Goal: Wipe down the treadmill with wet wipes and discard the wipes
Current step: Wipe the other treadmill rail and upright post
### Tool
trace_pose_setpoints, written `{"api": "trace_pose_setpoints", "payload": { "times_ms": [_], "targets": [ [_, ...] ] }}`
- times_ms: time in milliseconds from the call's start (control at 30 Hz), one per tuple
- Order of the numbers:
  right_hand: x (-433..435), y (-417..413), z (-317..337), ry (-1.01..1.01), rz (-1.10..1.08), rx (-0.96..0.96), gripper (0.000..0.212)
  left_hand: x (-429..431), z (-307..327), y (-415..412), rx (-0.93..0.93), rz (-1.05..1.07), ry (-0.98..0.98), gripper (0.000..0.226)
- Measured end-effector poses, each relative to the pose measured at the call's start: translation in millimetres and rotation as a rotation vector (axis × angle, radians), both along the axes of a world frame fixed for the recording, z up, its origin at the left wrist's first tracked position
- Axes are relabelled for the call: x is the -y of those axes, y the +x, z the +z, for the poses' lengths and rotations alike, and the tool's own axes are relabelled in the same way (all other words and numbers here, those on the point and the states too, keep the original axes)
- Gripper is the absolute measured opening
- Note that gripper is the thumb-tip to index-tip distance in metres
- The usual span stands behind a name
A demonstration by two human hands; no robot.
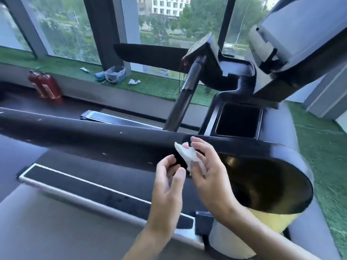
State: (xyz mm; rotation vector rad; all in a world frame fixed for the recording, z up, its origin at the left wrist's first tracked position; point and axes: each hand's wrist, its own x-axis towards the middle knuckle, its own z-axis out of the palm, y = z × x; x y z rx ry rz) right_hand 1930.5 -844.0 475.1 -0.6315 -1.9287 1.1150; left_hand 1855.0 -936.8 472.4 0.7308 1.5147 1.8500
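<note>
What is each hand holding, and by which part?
Right hand holds the crumpled white wet wipe, fingers bunched round its middle, against the black handrail. Whether the left hand pinches its lower edge is unclear.

No legible text anywhere. Fire extinguishers [46,87]: pale label print, too blurred to read. Treadmill console [199,44]: markings blurred. Far building [165,6]: reddish sign marks, too small.

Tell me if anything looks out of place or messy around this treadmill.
A crumpled white wad lies loose on the green turf ledge beside the blue basket, not binned. Pale specks dot the black handrail, left of the wipe in the right hand.
</note>
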Motion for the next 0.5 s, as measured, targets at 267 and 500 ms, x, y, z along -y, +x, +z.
{"api": "trace_pose_setpoints", "payload": {
  "times_ms": [267, 500],
  "targets": [
    [-20.4, -12.7, 11.8, 0.200, 0.617, 0.378, 0.038, -24.9, -20.0, 14.0, 0.271, 0.329, 0.060, 0.044],
    [-124.3, -20.0, 45.9, 0.704, 0.621, 0.512, 0.053, -60.9, -71.4, 65.1, 0.103, 0.813, -0.218, 0.049]
  ]
}}
